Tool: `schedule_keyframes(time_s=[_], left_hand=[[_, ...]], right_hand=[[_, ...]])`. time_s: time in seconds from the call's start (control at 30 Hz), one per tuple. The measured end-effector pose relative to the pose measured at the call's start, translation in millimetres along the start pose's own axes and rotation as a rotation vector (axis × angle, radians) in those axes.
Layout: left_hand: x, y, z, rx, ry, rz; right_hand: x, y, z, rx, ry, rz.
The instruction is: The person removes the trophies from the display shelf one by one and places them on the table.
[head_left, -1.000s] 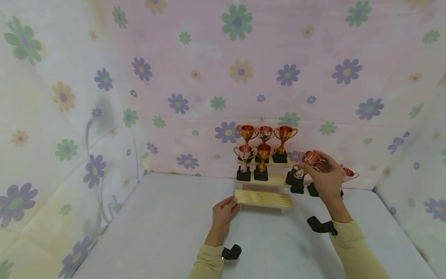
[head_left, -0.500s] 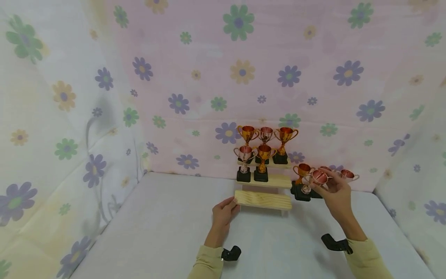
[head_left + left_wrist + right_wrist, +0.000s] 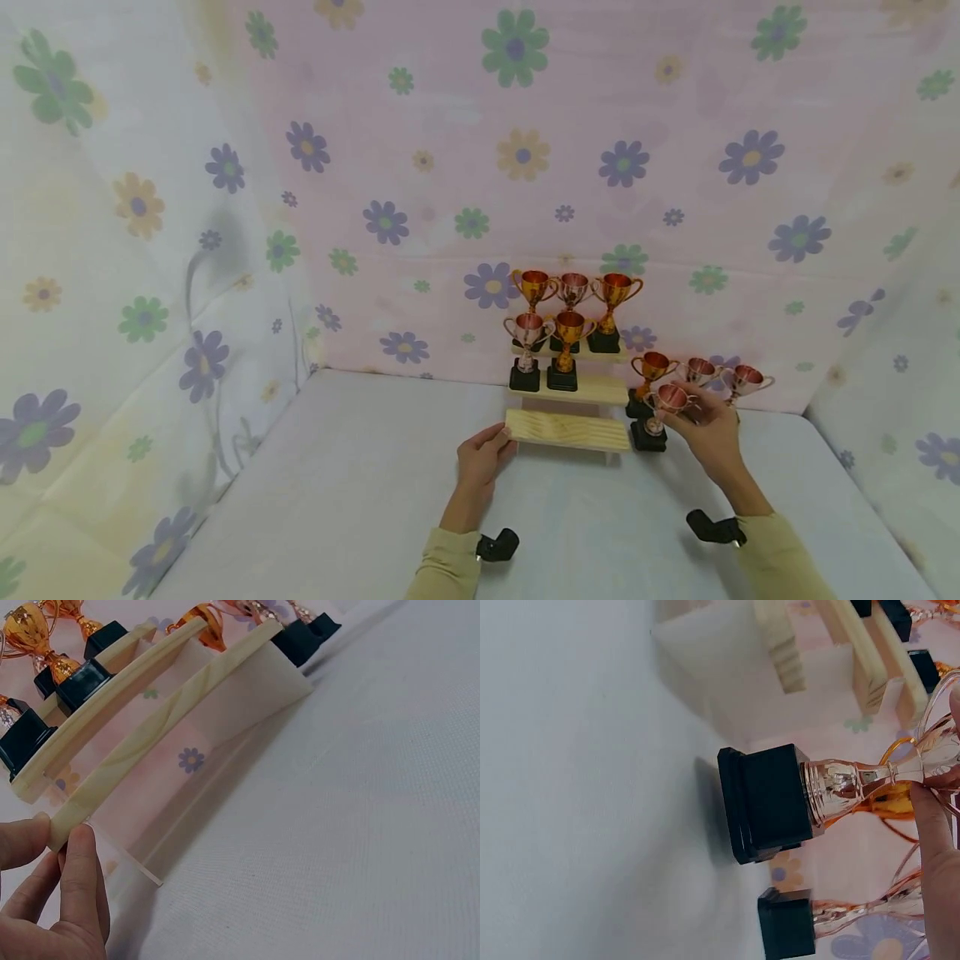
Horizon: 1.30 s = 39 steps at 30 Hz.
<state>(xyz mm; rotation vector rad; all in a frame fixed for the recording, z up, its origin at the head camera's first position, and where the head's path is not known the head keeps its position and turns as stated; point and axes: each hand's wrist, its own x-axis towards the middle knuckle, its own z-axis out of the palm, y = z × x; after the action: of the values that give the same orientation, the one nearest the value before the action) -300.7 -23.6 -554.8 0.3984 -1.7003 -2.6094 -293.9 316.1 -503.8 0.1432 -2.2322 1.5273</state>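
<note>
My right hand (image 3: pixel 708 433) holds a rose-gold trophy cup (image 3: pixel 672 398) by its upper part. Its black base (image 3: pixel 769 802) is just right of the lowest step, at or near the tabletop; whether it touches cannot be told. My left hand (image 3: pixel 480 457) pinches the left end of the lowest wooden step (image 3: pixel 567 429) of a tiered display stand, thumb on one side and fingers on the other in the left wrist view. On the middle step (image 3: pixel 600 387) stand a rose-gold trophy (image 3: pixel 527 333) and a gold trophy (image 3: pixel 570 332). Three more trophies line the top step, a gold one (image 3: pixel 617 292) at its right.
Behind the held trophy stand a gold trophy (image 3: pixel 652 367) and two rose-gold ones, including the far-right cup (image 3: pixel 745 380). The stand has pale side panels (image 3: pixel 712 660). White cloth (image 3: pixel 337 500) covers the table, and a flower-print backdrop (image 3: pixel 420 292) rises behind.
My right hand has carried the rose-gold trophy from beside the middle step down and slightly right, uncovering the trophies behind. My left hand stays on the lowest step.
</note>
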Motion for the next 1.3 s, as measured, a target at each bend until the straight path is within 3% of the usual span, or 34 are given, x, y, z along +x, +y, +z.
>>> schedule_keyframes(time_s=[0.2, 0.53, 0.87, 1.1, 1.3], left_hand=[[-1.2, 0.8, 1.7, -0.001, 0.011, -0.003], [-4.7, 2.6, 0.9, 0.01, 0.007, -0.016], [-6.0, 3.4, 1.8, 0.018, 0.01, -0.026], [-3.2, 2.4, 2.6, 0.016, 0.018, -0.033], [-2.7, 2.6, 2.3, 0.0, 0.017, -0.012]], right_hand=[[6.3, 13.2, 1.4, 0.018, -0.015, 0.078], [14.8, 12.4, 2.8, -0.129, -0.013, 0.208], [18.8, 18.1, 6.0, -0.134, -0.011, 0.293], [15.5, 25.0, 3.8, -0.191, -0.005, 0.22], [0.0, 20.4, -6.9, -0.363, -0.201, 0.154]])
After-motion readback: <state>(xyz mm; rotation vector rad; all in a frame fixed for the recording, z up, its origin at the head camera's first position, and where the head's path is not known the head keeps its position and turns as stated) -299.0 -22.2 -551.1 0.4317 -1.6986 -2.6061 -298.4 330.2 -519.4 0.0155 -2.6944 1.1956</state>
